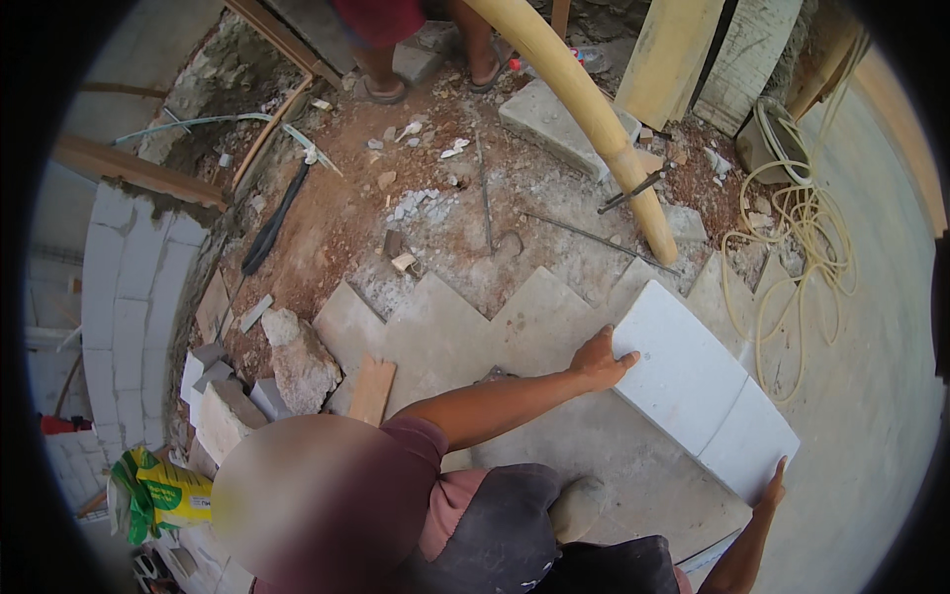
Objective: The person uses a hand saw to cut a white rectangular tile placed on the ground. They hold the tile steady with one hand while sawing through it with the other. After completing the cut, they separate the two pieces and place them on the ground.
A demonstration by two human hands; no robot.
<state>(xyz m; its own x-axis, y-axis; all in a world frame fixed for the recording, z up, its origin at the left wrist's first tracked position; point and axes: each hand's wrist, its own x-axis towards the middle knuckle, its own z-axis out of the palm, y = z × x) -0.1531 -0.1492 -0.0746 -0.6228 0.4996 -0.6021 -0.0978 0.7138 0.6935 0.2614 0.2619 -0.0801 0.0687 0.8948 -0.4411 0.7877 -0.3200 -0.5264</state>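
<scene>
Neither my left hand nor my right hand shows. Close below me, a crouching co-worker in a maroon shirt (416,445) holds a long white slab or block (693,376), crossed by a faint line near its lower right part. The co-worker's left hand (604,361) grips its upper left end, and their right hand (775,482) is at the lower right end. The slab is over grey paving (524,426) with a zigzag edge. A short wooden board (371,391) lies beside the co-worker's arm, near a broken concrete chunk (302,356).
A second person's legs (470,54) stand at the back. A pale pole (584,129) slants down to rubble. Coiled hose (792,277) and a bucket (767,139) are at right. A block wall (124,307), yellow-green sack (168,490) and dark cable (272,223) are at left.
</scene>
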